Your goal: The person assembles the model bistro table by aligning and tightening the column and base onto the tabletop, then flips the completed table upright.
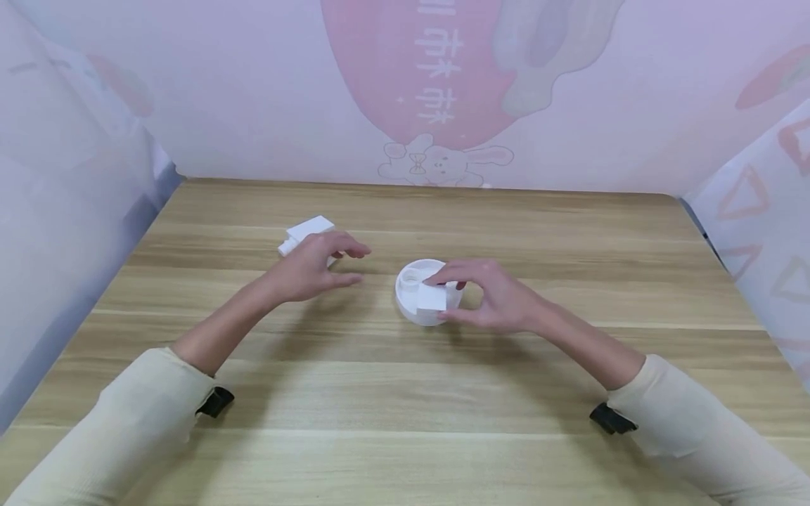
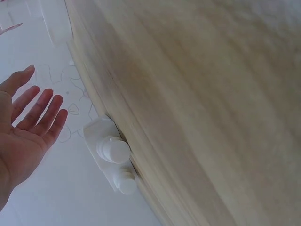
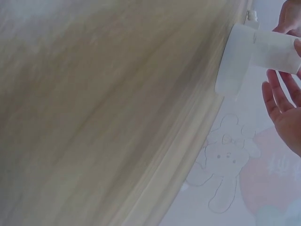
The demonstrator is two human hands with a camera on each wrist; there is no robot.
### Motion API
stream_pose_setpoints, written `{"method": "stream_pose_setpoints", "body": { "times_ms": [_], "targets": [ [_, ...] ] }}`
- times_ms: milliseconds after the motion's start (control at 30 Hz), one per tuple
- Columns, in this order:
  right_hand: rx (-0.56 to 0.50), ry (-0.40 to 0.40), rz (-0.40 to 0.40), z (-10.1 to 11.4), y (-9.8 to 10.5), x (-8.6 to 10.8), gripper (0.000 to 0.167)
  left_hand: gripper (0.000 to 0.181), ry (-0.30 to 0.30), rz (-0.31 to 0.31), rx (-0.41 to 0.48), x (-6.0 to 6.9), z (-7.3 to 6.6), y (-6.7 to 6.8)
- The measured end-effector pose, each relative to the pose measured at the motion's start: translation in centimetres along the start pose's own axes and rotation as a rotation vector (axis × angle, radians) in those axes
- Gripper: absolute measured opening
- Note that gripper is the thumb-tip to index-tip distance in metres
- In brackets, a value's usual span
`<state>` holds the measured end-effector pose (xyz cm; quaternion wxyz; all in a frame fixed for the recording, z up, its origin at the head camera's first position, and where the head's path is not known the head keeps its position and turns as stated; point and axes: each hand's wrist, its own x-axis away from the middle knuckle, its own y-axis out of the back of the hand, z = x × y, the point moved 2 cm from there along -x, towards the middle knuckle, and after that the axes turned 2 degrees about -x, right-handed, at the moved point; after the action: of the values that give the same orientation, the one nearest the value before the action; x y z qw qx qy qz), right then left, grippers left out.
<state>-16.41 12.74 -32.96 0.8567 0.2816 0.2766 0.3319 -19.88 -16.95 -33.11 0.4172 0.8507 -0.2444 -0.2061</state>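
Note:
My right hand pinches a small white box-shaped block between thumb and fingers. The block stands in or just over a shallow round white dish, which also holds a white ring-like part. From the right wrist view, the block juts out above the dish. My left hand hovers with its fingers extended, holding nothing. Beside and partly behind it lies a white rectangular piece; in the left wrist view this piece shows two round white knobs.
A wood-grain table carries everything. Behind it hangs a pale pink cloth wall with a rabbit drawing, and similar cloth flanks both sides. A black band sits at the left sleeve, another at the right.

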Motion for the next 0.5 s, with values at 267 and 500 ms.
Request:
{"method": "stream_pose_setpoints", "body": {
  "times_ms": [267,500],
  "targets": [
    [-0.051,-0.003,0.083,-1.0,1.3,0.7,0.04,0.036,-0.005,-0.004,-0.026,0.0,0.2,-0.1],
    [0.003,-0.016,0.061,-1.5,1.8,0.9,0.048,0.035,0.021,-0.001,-0.039,0.1,0.3,-0.2]
  ]
}}
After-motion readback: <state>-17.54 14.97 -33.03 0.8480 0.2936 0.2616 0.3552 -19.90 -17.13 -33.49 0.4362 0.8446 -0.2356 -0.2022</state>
